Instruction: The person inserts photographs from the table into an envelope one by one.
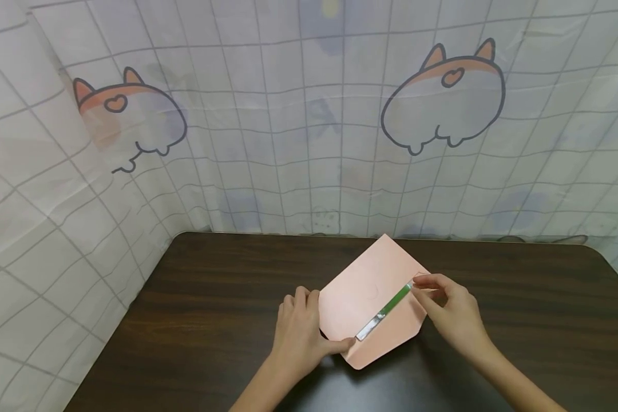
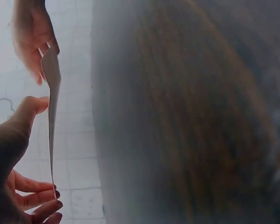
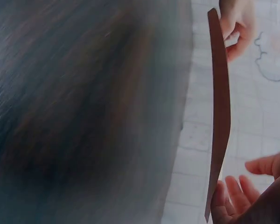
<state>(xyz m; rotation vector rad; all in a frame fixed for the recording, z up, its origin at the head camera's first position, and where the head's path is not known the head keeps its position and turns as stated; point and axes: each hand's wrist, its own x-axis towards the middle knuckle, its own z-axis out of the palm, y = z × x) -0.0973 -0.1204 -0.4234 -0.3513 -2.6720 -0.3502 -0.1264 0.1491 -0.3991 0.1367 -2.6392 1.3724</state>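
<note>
A pink envelope (image 1: 372, 273) lies slanted between both hands, its flap toward me. A narrow strip, green and shiny silver (image 1: 386, 309), runs along the base of the flap. My left hand (image 1: 300, 333) holds the envelope at the left, thumb on its face at the strip's lower end and fingers round the left edge. At the strip's upper end, my right hand (image 1: 454, 311) pinches with thumb and index finger. Both wrist views show the envelope nearly edge-on, with the left fingers (image 2: 42, 200) reaching past its edge and the right fingers (image 3: 233, 196) against it.
The dark wood-grain table (image 1: 195, 320) extends around the hands. A white grid-patterned curtain (image 1: 288, 114) with cartoon animal prints hangs behind its back edge and along the left side.
</note>
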